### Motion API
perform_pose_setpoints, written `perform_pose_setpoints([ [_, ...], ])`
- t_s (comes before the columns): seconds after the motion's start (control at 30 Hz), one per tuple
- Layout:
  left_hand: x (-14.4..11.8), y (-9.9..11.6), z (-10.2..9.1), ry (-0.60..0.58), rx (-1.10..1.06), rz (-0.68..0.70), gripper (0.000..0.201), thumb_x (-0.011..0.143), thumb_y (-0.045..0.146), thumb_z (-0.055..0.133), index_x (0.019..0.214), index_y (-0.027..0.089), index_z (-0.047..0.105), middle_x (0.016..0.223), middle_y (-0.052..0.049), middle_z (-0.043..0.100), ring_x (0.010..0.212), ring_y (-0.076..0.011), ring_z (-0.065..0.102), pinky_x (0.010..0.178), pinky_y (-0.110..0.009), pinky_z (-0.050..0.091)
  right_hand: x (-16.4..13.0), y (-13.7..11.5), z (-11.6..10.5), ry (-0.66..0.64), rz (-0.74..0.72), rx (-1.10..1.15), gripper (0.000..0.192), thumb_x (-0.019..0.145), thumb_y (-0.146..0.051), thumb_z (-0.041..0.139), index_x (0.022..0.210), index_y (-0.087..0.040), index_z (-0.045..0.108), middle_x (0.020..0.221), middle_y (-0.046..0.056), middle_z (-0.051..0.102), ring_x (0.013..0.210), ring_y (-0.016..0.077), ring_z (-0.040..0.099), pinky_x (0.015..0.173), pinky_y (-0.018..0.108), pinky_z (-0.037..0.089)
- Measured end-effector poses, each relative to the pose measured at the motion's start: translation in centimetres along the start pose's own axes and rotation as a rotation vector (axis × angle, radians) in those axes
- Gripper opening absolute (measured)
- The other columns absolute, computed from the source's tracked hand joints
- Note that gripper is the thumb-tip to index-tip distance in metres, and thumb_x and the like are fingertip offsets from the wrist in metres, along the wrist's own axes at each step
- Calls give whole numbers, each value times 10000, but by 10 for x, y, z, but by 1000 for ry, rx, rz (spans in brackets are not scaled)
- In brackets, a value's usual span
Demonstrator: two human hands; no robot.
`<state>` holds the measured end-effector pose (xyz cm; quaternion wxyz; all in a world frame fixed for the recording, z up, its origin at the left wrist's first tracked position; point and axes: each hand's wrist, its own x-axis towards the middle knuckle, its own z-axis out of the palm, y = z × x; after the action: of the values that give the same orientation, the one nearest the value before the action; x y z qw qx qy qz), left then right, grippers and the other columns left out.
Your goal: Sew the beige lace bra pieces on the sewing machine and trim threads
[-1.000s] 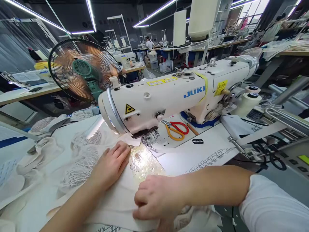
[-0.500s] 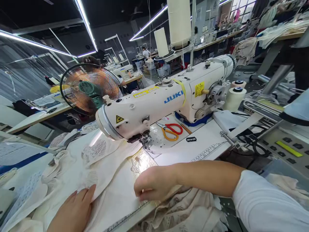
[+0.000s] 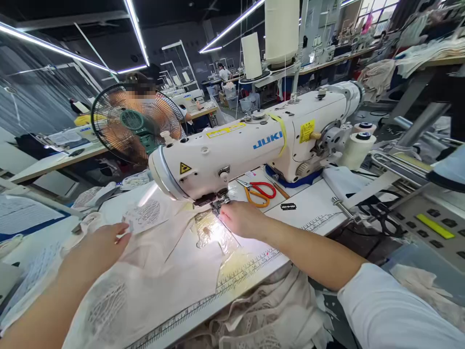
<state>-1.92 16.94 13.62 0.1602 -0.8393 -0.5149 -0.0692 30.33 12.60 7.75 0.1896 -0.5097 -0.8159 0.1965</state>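
Right hand [image 3: 241,219] is reaching in under the head of the white JUKI industrial sewing machine [image 3: 254,145], its fingertips bunched together at the metal presser foot [image 3: 217,206]; whether they are pinching anything there cannot be told. Just beside and in front of that hand, the cream-coloured fabric panel [image 3: 174,271] is lying flat on the white tabletop [image 3: 312,213], brightly lit by the machine's lamp where it is running up to the foot. Left hand [image 3: 98,249] is resting palm-down on the far left part of the same cloth, fingers loosely together, its tips touching a small white lace-patterned piece [image 3: 145,215]. Along the near edge of the tabletop, a printed ruler strip [image 3: 232,281] is showing beneath the cloth. More cream lace fabric [image 3: 269,315] is hanging off the tabletop's front edge, under the right forearm. Behind the right hand, red-and-orange-handled scissors [image 3: 258,193] are lying near the machine's base, with a small black razor blade [image 3: 288,207] close by. A round green-hubbed desk fan [image 3: 136,123] is standing behind the machine's left end.
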Motion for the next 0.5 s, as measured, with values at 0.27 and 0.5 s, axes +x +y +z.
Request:
perform_pose_setpoints([
  [0.27, 42, 102, 40, -114, -94, 77, 238, 852, 223, 414, 960, 197, 624, 1038, -70, 674, 843, -223, 659, 595, -290, 499, -11, -18, 37, -203, -635, -162, 214, 911, -294, 486, 987, -150, 625, 903, 52, 682, 842, 163, 600, 696, 260, 419],
  [0.5, 79, 110, 78, -118, -71, -105, 269, 857, 222, 394, 745, 174, 634, 691, -119, 666, 616, -261, 647, 477, -323, 439, -9, -10, 59, -88, -673, -333, 439, 895, -476, 499, 1058, -86, 617, 1171, 130, 616, 1144, 216, 491, 955, 330, 391],
])
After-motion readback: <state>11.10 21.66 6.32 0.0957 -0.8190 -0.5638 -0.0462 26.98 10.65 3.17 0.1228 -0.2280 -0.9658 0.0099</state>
